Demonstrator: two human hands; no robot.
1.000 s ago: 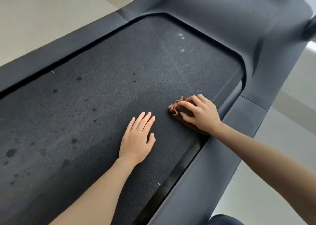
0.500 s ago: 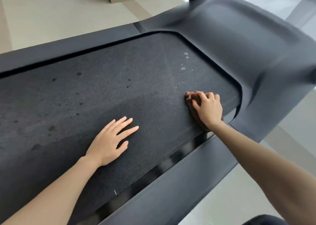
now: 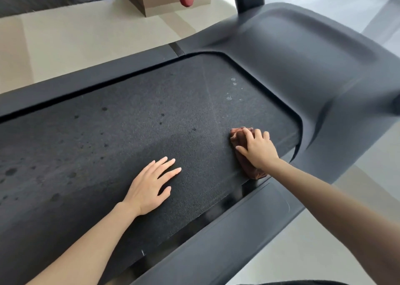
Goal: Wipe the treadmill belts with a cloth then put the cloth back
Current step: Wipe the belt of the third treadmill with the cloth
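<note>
"Right hand [image 3: 257, 149] grips the bunched cloth [image 3: 237, 136] at 3 o'clock on the belt [image 3: 129, 133]; left hand [image 3: 151, 185] lies flat, empty."

"Dragged outward, it could snag under the side rail [image 3: 238, 225], I reckon."

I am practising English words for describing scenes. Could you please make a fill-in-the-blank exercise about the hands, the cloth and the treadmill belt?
1. The right hand holds a cloth whose colour is ____.
2. The left hand rests on the treadmill belt and holds ____.
3. Most dark spots on the belt lie to the ____ of the left hand.
Missing words: brown; nothing; left.
</note>
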